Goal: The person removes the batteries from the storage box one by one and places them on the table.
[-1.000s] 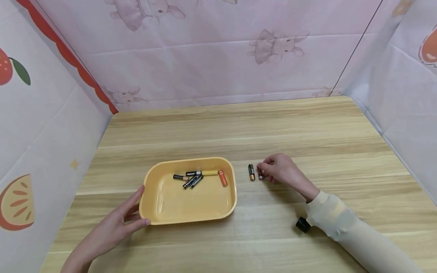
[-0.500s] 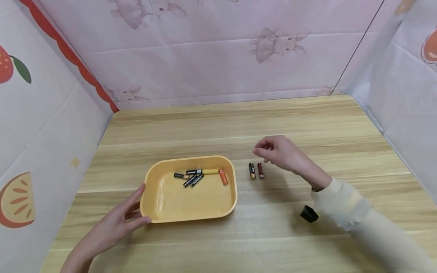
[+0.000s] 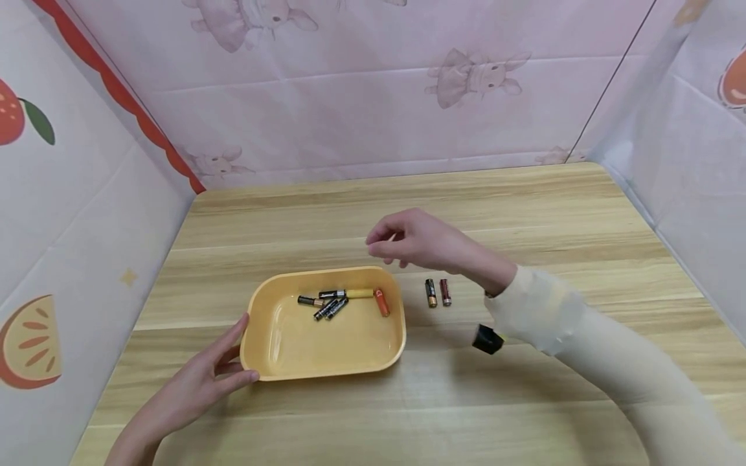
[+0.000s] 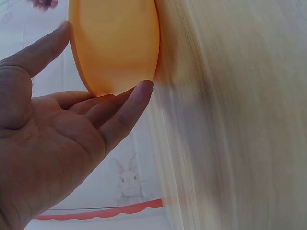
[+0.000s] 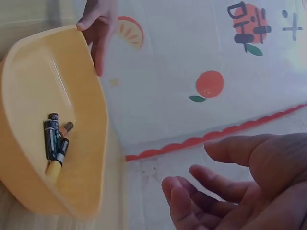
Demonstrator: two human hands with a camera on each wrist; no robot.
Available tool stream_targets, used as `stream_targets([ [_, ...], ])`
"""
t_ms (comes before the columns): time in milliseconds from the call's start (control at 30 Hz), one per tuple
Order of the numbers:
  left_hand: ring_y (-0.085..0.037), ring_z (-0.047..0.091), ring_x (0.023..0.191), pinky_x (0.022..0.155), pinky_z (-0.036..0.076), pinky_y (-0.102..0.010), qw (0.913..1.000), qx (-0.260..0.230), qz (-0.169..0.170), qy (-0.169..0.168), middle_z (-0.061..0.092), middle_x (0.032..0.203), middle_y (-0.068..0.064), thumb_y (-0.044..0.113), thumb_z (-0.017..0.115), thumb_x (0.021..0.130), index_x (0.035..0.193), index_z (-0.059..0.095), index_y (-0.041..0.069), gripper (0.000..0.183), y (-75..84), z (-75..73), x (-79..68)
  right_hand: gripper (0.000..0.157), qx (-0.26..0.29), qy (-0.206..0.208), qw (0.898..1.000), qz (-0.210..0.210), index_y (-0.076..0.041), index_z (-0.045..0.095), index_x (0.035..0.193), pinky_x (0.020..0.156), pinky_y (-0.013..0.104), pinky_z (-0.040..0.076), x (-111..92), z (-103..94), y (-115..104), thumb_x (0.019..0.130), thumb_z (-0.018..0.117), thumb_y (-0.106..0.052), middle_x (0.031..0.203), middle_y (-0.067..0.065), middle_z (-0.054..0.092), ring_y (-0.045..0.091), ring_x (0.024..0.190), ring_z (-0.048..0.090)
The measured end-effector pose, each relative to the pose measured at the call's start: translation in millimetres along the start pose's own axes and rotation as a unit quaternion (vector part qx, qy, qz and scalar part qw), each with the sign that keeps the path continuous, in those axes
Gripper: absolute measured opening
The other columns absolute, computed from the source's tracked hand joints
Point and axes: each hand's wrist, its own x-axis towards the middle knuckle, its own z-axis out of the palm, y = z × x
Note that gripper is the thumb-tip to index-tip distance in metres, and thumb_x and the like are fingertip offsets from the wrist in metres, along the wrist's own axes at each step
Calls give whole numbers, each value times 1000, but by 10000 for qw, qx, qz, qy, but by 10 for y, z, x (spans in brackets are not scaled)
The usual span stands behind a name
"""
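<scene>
My left hand (image 3: 195, 382) holds the left end of a yellow tray (image 3: 326, 374), thumb at the near corner and fingers along the outer wall. In the left wrist view the thumb touches the rim of this tray (image 4: 115, 43). Over the tray's far right corner hovers my right hand (image 3: 428, 243), its fingers loosely bent with nothing between them. Inside the tray lie several black batteries (image 3: 331, 308), a yellow battery (image 3: 359, 293) and a red battery (image 3: 381, 303). Right of it, a black-and-copper battery (image 3: 430, 293) and a dark red battery (image 3: 445, 292) lie side by side.
Everything stands on a wood-grain table (image 3: 350, 427). A printed pink cloth (image 3: 373, 116) hangs behind its far edge, with white fruit-print cloth (image 3: 87, 213) at the left. A small black block (image 3: 487, 339) is under the right sleeve (image 3: 536, 310).
My right hand has let go of the dark red battery on the table, then risen and moved left over the tray's far corner. My left hand and the tray stay in place.
</scene>
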Motion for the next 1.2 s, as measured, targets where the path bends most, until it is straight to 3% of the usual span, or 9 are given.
stream_targets([
  [233,-29,63,118,88,57,-20,10000,24,30,12,20,161,-38,7,75,95,162,15,-5,90,-8,-2,6,21,36,-863,9951,-473,-2,73,117,78,39,62,376,377,81,100,71,-13,105,5,73,21,89,68],
  [467,-30,62,119,88,57,-20,10000,5,-1,11,19,161,-38,8,75,96,162,15,-4,91,-6,2,-1,14,-1159,-1131,9853,-553,-3,76,109,68,19,53,606,779,260,98,73,-12,99,2,73,9,81,63],
  [567,-29,62,119,88,57,-20,10000,-31,-43,-14,19,162,-38,8,75,96,163,14,-4,91,-1,0,-1,10,-1565,-1142,9785,-705,-3,77,103,70,18,51,649,891,298,95,75,-9,97,3,74,8,79,61],
  [700,-30,62,119,88,57,-20,10000,3,-80,-23,20,162,-37,9,74,96,163,14,-3,91,4,-7,-1,7,-1984,-1104,9716,-665,-6,78,100,73,19,49,674,986,311,94,78,-10,94,1,73,8,81,58],
  [867,-33,62,120,89,57,-20,9999,52,-132,-9,20,162,-36,10,75,96,163,14,-2,91,10,-9,1,5,-2052,-1124,9717,-328,-7,78,97,64,19,45,679,1058,334,93,76,-5,87,-2,67,8,73,54],
  [1200,-32,62,119,89,57,-20,9999,32,-146,-15,19,163,-36,10,74,96,163,13,-2,91,7,-5,-1,18,-2658,-1128,9567,-362,-5,75,79,58,18,40,685,1154,328,85,67,10,76,-3,58,10,69,49],
])
